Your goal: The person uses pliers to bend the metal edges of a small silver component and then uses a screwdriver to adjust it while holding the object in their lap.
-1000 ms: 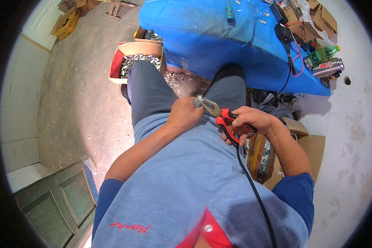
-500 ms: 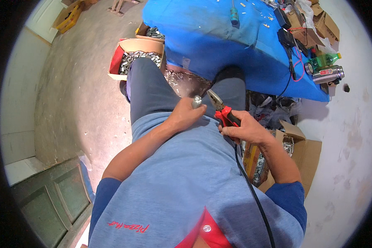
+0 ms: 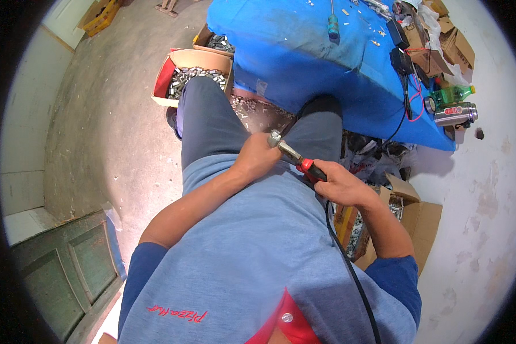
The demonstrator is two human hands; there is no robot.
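Note:
My left hand [image 3: 257,156] is closed in front of my lap around a small silvery metal piece [image 3: 274,138], whose end sticks up above the fingers. My right hand [image 3: 337,182] is wrapped round the red-and-black handles of a pair of pliers [image 3: 305,165]. The jaws of the pliers meet the metal piece right beside my left fingers. Whether the jaws grip it or only touch it, I cannot make out.
A cardboard box of small metal pieces [image 3: 172,77] stands by my left knee. Ahead is a blue-covered table [image 3: 292,63] with a screwdriver [image 3: 333,27]. A steel flask [image 3: 456,114] and green bottle [image 3: 453,94] lie at its right. An open carton [image 3: 421,223] sits beside my right arm.
The pliers have swung left and down, from apart to against the metal piece, and their handles have come closer together. My left hand stays nearly in place.

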